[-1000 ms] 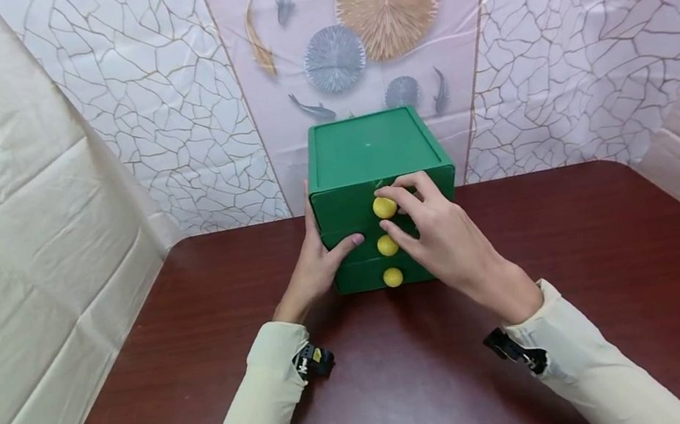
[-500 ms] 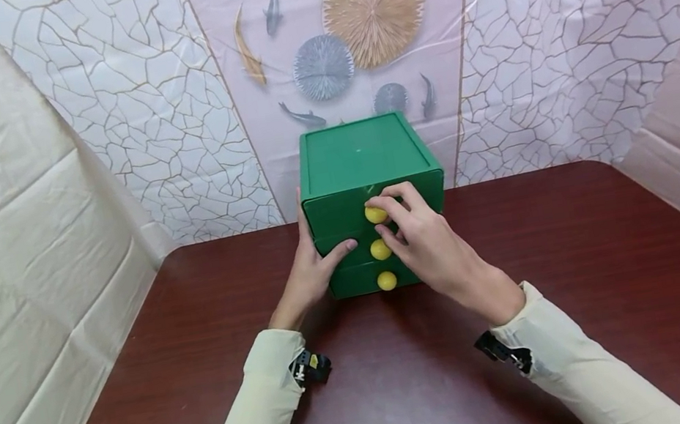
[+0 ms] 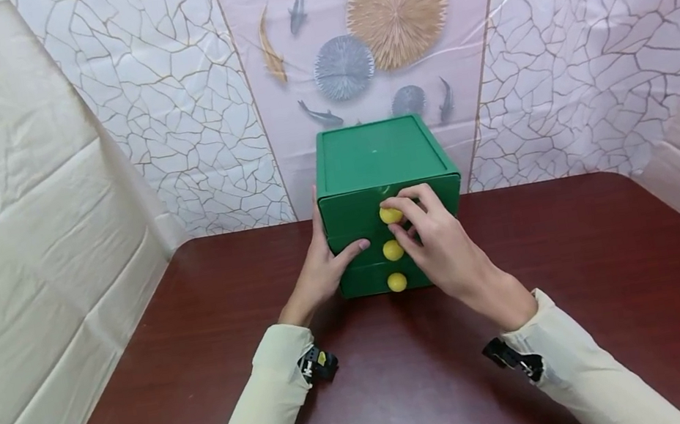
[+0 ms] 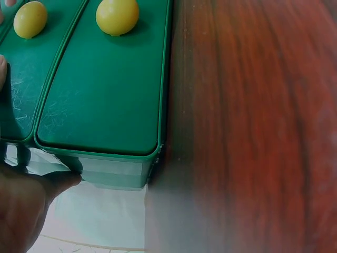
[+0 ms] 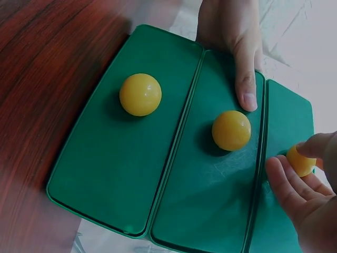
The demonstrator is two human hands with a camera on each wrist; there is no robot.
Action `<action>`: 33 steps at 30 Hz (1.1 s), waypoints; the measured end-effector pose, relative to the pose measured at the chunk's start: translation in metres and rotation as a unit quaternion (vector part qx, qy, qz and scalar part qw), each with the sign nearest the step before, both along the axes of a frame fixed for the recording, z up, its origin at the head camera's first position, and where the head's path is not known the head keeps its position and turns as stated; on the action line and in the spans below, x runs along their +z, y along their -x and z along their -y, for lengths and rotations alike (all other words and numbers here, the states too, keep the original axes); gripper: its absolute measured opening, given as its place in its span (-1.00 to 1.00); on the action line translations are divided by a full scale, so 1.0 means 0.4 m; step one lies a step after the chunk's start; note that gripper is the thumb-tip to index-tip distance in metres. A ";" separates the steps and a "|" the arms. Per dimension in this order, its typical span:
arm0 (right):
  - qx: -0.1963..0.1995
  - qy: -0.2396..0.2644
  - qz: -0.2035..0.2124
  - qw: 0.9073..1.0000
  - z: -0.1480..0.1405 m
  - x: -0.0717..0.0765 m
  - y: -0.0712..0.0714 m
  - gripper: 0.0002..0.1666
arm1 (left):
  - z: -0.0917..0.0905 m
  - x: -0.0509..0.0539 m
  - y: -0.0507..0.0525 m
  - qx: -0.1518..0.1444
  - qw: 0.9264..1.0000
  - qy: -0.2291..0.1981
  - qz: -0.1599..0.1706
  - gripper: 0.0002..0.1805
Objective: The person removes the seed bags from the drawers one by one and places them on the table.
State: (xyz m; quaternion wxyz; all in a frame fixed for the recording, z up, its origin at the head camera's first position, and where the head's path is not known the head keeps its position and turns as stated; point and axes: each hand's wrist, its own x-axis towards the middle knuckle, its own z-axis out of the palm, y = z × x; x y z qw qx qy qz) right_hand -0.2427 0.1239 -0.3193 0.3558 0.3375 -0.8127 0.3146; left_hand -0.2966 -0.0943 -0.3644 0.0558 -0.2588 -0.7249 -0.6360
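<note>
A green drawer box (image 3: 379,154) with three stacked drawers stands on the table, a round yellow knob on each front. My left hand (image 3: 318,267) grips its left side, the thumb lying across the front beside the middle knob (image 3: 393,250). With thumb and fingertips, my right hand (image 3: 453,253) pinches the top knob (image 3: 390,214). The right wrist view shows those right-hand fingers (image 5: 310,195) around the top knob (image 5: 301,161). The bottom knob (image 3: 396,282) is untouched. In the left wrist view, part of the left hand (image 4: 26,205) lies along the box's side.
The dark red-brown table (image 3: 226,378) extends around the box. Behind it hangs a patterned backdrop (image 3: 198,116) with fish and round shapes, and a pale cloth (image 3: 17,241) hangs at the left.
The head view has shifted slightly. My right thumb and index fingertip have drawn a little closer together around the top knob. The left hand keeps its grip on the box.
</note>
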 end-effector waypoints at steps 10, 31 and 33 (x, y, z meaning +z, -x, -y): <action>0.000 -0.001 0.003 1.000 -0.004 0.006 -0.002 -0.62 | 0.003 -0.044 0.040 0.006 1.000 0.004 -0.014 0.27; 0.014 -0.021 0.009 1.000 -0.019 0.031 -0.014 -0.64 | 0.007 -0.046 0.041 0.023 0.999 0.016 -0.037 0.26; 0.017 -0.023 0.012 1.000 -0.020 0.033 -0.016 -0.64 | 0.012 -0.038 0.038 0.035 0.998 0.027 -0.048 0.28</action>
